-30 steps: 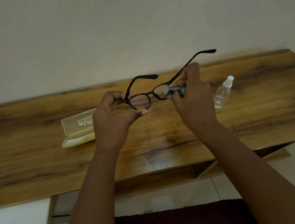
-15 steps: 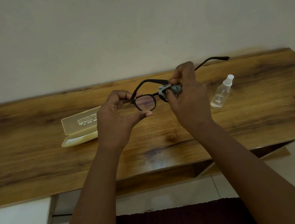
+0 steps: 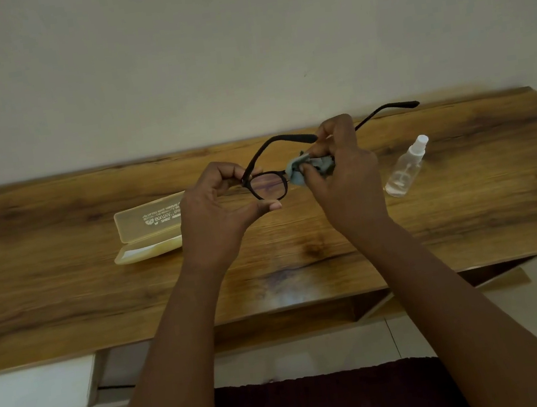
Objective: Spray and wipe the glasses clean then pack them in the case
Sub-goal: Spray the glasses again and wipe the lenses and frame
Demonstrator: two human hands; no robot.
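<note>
The right fingers [image 3: 328, 146] had the grey cloth [image 3: 304, 172] bunched around the right-hand lens, thumb underneath and fingertips on top, pinching cloth and glass together. A second before, that lens showed bare beside the cloth; now it was swallowed entirely, so the rub had moved fully onto it. The whole pair had also dropped lower and swung a touch, the far temple levelling out toward two o'clock. By my reading, wiping was well under way on one lens, with the other lens and the packing yet to come.

The left fingers [image 3: 221, 175] curled in at the hinge of the glasses [image 3: 268, 186], pinching the frame's corner, while the thumb stuck out flat beneath the clear left lens, not touching it as far as I could tell. The left hand [image 3: 214, 218] sat at nine o'clock of the frame, the right hand [image 3: 343, 179] at three, both wrists cocked up and forearms reaching over the near edge of the wooden table [image 3: 66, 294].

The open yellow case [image 3: 146, 227] waited at nine o'clock of the hands, just beside the left one; the spray bottle [image 3: 406, 172] lay on the table at three o'clock.
</note>
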